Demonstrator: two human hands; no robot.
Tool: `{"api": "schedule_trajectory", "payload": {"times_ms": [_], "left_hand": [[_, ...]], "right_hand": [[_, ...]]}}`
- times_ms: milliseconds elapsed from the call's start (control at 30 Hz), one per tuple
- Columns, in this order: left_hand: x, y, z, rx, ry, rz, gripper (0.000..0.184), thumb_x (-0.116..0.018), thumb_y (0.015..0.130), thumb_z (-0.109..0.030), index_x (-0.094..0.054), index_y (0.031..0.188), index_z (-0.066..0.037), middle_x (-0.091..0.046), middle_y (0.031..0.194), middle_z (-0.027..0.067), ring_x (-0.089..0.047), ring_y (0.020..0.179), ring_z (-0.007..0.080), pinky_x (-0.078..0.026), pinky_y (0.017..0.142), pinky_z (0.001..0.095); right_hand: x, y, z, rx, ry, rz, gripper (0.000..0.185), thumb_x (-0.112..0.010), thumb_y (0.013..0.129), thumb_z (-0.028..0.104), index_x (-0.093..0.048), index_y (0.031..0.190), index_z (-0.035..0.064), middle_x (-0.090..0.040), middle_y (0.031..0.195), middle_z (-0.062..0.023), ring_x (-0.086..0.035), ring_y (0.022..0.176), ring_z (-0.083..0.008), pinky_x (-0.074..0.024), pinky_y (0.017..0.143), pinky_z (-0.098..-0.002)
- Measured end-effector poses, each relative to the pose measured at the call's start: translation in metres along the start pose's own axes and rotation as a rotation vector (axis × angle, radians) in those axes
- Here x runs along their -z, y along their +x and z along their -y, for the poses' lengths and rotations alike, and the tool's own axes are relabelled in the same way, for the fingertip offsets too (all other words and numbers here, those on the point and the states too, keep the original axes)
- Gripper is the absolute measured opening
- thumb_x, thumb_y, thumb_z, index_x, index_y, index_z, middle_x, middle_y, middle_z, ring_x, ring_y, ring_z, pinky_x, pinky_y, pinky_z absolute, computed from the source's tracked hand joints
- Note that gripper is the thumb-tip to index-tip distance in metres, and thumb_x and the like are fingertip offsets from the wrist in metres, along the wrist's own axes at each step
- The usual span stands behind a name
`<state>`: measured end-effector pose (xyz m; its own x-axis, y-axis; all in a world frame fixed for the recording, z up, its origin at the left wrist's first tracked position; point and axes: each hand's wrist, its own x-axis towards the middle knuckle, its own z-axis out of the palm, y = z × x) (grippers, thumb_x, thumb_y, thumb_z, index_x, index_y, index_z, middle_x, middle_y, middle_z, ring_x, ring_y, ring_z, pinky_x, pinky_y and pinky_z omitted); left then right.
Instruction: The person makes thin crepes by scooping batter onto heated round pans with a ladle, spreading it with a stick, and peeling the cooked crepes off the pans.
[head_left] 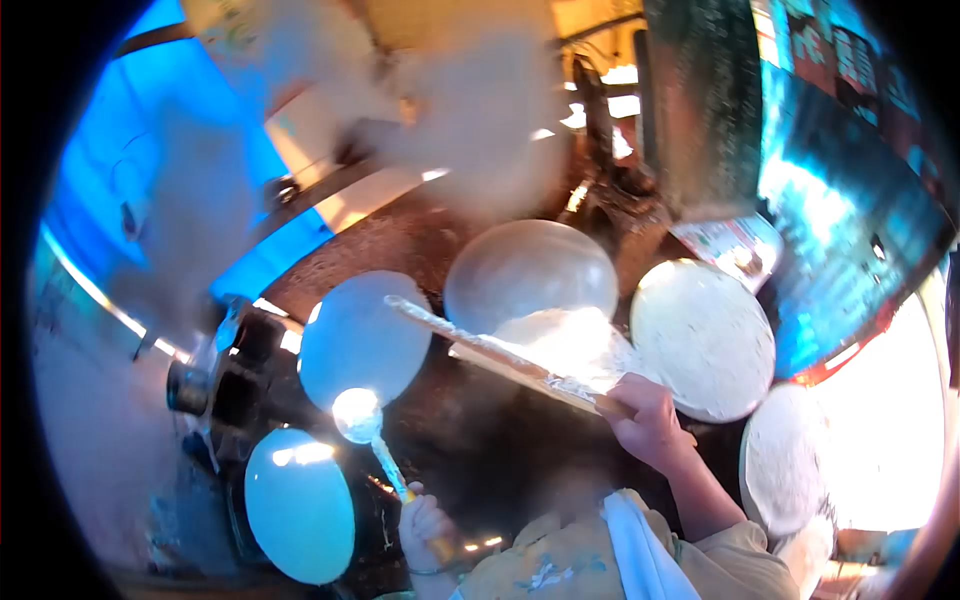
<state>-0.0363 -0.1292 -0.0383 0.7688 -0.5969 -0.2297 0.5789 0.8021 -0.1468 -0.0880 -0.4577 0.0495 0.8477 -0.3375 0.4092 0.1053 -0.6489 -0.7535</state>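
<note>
My left hand [424,528] is closed around the handle of a ladle [357,414], whose shiny, pale-coated bowl is over the lower edge of a round pan [365,335]. My right hand [645,420] grips one end of a long wooden stick [480,345] smeared with white paste. Beyond the stick, a bright white sheet [565,340] overlaps the front of another round pan [530,265]; I cannot tell whether it touches the stick. Right of that hand lies a round surface covered in white [705,345].
A pale disc [300,510] is at lower left, and another white-covered round [787,460] at far right. A dark post [705,110] stands behind. Blue sheeting [265,245] hangs at left, corrugated metal [850,200] at right. Haze or lens smudges blur the upper view.
</note>
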Motion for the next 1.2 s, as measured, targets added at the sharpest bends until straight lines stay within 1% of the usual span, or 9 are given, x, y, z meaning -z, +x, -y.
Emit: {"api": "schedule_trajectory", "payload": {"times_ms": [267, 500, 667, 700, 733, 800, 933, 1067, 1200], "left_hand": [[0.007, 0.025, 0.019, 0.392, -0.028, -0.027, 0.022, -0.032, 0.094, -0.009, -0.047, 0.108, -0.002, -0.034, 0.057, -0.0014, -0.035, 0.042, 0.0042, -0.036, 0.04, 0.0189], [0.015, 0.028, 0.08, 0.645, 0.038, -0.019, 0.024, -0.032, 0.094, -0.01, -0.046, 0.11, 0.001, -0.034, 0.057, -0.0014, -0.038, 0.043, 0.0044, -0.039, 0.044, 0.0203], [0.02, 0.023, 0.145, 0.787, 0.116, -0.026, 0.029, -0.03, 0.096, -0.015, -0.044, 0.113, 0.004, -0.033, 0.058, -0.0011, -0.039, 0.044, 0.0052, -0.038, 0.044, 0.0215], [0.02, 0.021, 0.16, 0.802, 0.124, -0.043, 0.029, -0.031, 0.096, -0.015, -0.044, 0.113, 0.005, -0.033, 0.059, -0.001, -0.038, 0.044, 0.0054, -0.038, 0.044, 0.0217], [0.021, 0.019, 0.175, 0.826, 0.136, -0.047, 0.029, -0.031, 0.096, -0.015, -0.044, 0.113, 0.005, -0.033, 0.059, -0.001, -0.038, 0.044, 0.0054, -0.038, 0.044, 0.0217], [0.023, 0.015, 0.207, 0.885, 0.103, -0.042, 0.029, -0.031, 0.096, -0.015, -0.043, 0.113, 0.006, -0.034, 0.059, -0.0008, -0.039, 0.045, 0.0057, -0.038, 0.044, 0.022], [0.023, 0.006, 0.271, 0.954, 0.17, -0.055, 0.029, -0.032, 0.096, -0.015, -0.043, 0.113, 0.006, -0.034, 0.059, -0.001, -0.039, 0.045, 0.0058, -0.039, 0.044, 0.0222], [0.018, -0.002, 0.322, 1.041, 0.216, -0.08, 0.03, -0.032, 0.095, -0.015, -0.042, 0.114, 0.006, -0.034, 0.059, -0.0013, -0.04, 0.044, 0.0058, -0.039, 0.044, 0.0226], [0.024, -0.009, 0.365, 1.078, 0.239, -0.087, 0.03, -0.032, 0.095, -0.015, -0.041, 0.115, 0.006, -0.034, 0.059, -0.0013, -0.041, 0.044, 0.0057, -0.039, 0.044, 0.023]], "right_hand": [[0.074, -0.101, 0.052, -0.312, -0.354, 0.235, 0.011, -0.054, 0.067, 0.006, -0.061, 0.075, 0.0052, -0.055, 0.079, -0.0082, -0.057, 0.076, -0.029, -0.0442, 0.066, -0.0396], [0.094, -0.197, 0.004, -0.576, -0.584, 0.071, 0.009, -0.054, 0.071, 0.007, -0.061, 0.076, 0.0051, -0.056, 0.081, -0.0105, -0.057, 0.079, -0.0307, -0.0441, 0.066, -0.0405], [0.188, -0.284, 0.005, -0.593, -0.279, -0.566, 0.009, -0.065, 0.073, 0.007, -0.062, 0.074, -0.0007, -0.059, 0.073, -0.0141, -0.057, 0.068, -0.0296, -0.0451, 0.062, -0.0344], [0.208, -0.311, -0.002, -0.547, -0.274, -0.732, 0.007, -0.066, 0.073, 0.005, -0.062, 0.074, -0.001, -0.058, 0.068, -0.0128, -0.056, 0.06, -0.0218, -0.0434, 0.058, -0.0301], [0.229, -0.337, 0.002, -0.642, -0.29, -0.833, 0.006, -0.065, 0.075, 0.004, -0.063, 0.074, -0.0009, -0.057, 0.061, -0.0072, -0.053, 0.057, -0.0125, -0.0417, 0.055, -0.0262], [0.255, -0.397, -0.005, -0.828, 0.16, -1.268, 0.008, -0.064, 0.078, 0.01, -0.064, 0.074, 0.0028, -0.051, 0.059, 0.0036, -0.045, 0.051, -0.0052, -0.0348, 0.047, -0.0207], [0.275, -0.527, -0.041, -0.714, 0.329, -1.772, 0.009, -0.064, 0.082, 0.015, -0.059, 0.076, 0.0099, -0.04, 0.053, 0.0095, -0.03, 0.038, -0.0005, -0.021, 0.034, -0.0182], [0.264, -0.662, -0.088, -0.672, 0.351, -2.072, 0.008, -0.065, 0.08, 0.014, -0.058, 0.074, 0.0131, -0.043, 0.057, 0.0099, -0.037, 0.044, -0.0005, -0.0252, 0.038, -0.0174], [0.213, -0.77, -0.165, -1.034, 0.109, -2.431, 0.014, -0.067, 0.075, 0.015, -0.061, 0.082, 0.0041, -0.055, 0.065, -0.0007, -0.052, 0.053, -0.0117, -0.0409, 0.044, -0.0259]]}}
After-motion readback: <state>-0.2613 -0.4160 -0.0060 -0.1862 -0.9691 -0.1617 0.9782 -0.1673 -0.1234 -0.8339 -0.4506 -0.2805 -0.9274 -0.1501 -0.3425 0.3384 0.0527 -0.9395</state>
